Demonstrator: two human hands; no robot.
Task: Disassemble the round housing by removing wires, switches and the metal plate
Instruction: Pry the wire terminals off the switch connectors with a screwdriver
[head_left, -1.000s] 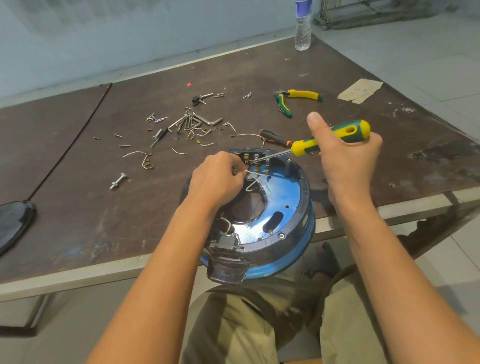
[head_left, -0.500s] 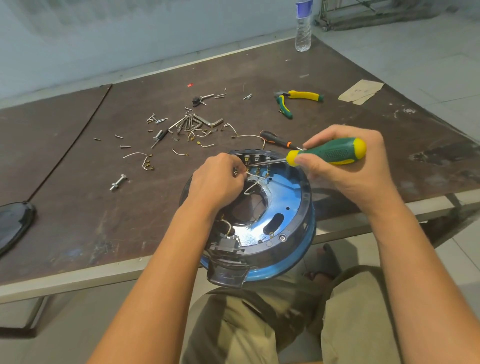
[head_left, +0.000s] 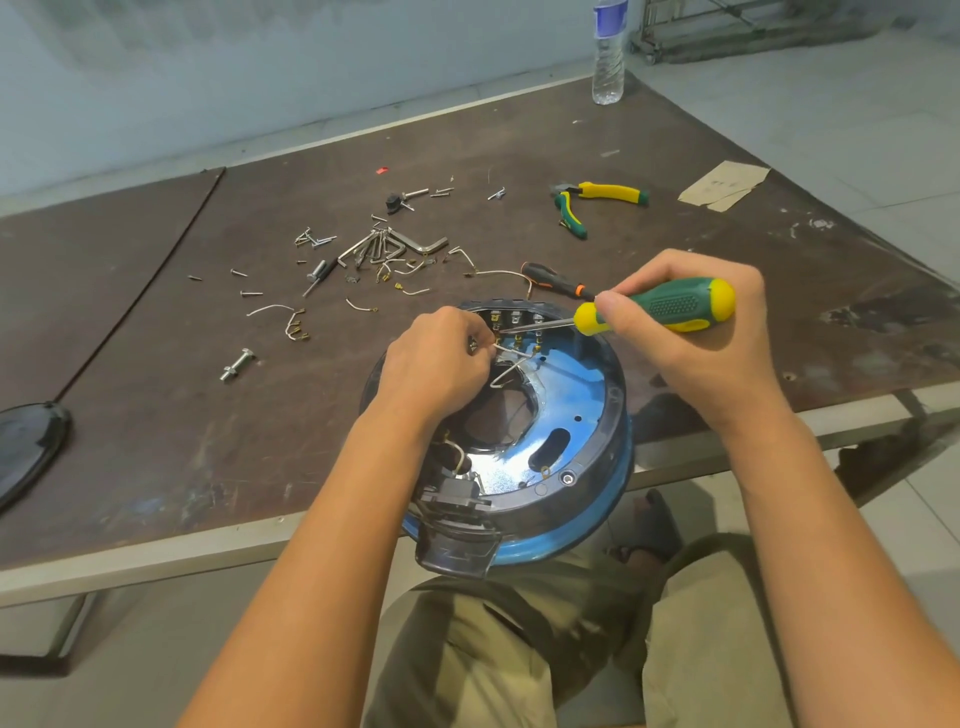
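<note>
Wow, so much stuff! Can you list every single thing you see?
round housing: one, black and blue, near edge of table
metal plate: one, shiny blue, inside housing
green-yellow screwdriver: one, in right hand
black-orange screwdriver: one, on table behind housing
pliers: one, yellow-green, far right
hex keys: bunch, silver, mid-table
bolt: one, silver, left of housing
screws: many, silver, scattered mid-table
cut wires: several, white, scattered mid-table
water bottle: one, clear, far corner
cardboard scrap: one, tan, right side
black disc: one, left edge
table: one, brown
left hand: pinches white wire in housing
right hand: grips green-yellow screwdriver
</note>
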